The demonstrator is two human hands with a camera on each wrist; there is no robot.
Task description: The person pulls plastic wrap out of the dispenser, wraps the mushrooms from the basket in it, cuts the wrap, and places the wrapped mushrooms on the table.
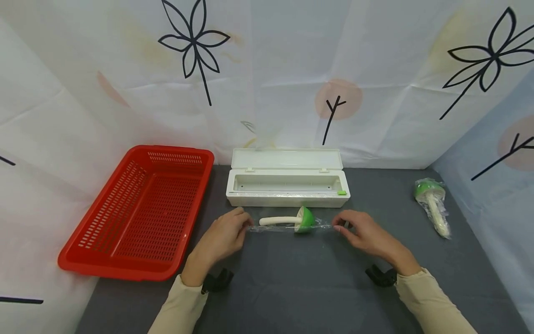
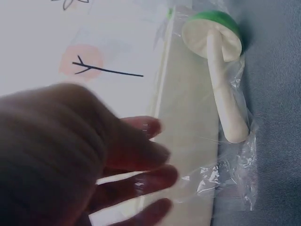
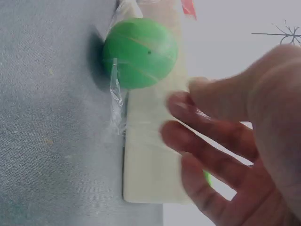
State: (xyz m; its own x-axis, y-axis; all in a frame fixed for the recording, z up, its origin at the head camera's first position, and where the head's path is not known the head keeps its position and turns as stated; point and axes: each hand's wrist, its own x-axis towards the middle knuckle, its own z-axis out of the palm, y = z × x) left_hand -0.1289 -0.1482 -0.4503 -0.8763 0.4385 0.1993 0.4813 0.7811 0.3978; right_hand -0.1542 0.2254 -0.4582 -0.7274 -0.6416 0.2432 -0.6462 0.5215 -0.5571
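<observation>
A toy mushroom (image 1: 308,219) with a green cap and cream stem lies on its side on the grey table, stem pointing left. Clear plastic film (image 2: 209,181) lies around it and stretches out past both ends. My left hand (image 1: 223,234) pinches the film near the stem end, thumb against the fingers. On the cap side, my right hand (image 1: 369,234) pinches the other end of the film between thumb and index finger, its other fingers loosely bent. The film's exact edges are hard to see.
Behind the mushroom stands a white film dispenser box (image 1: 288,200), its lid (image 1: 288,159) raised. A red perforated basket (image 1: 117,272) is at the left. Another green-capped mushroom (image 1: 435,211), wrapped in film, lies at the right. Patterned cloth walls border the table.
</observation>
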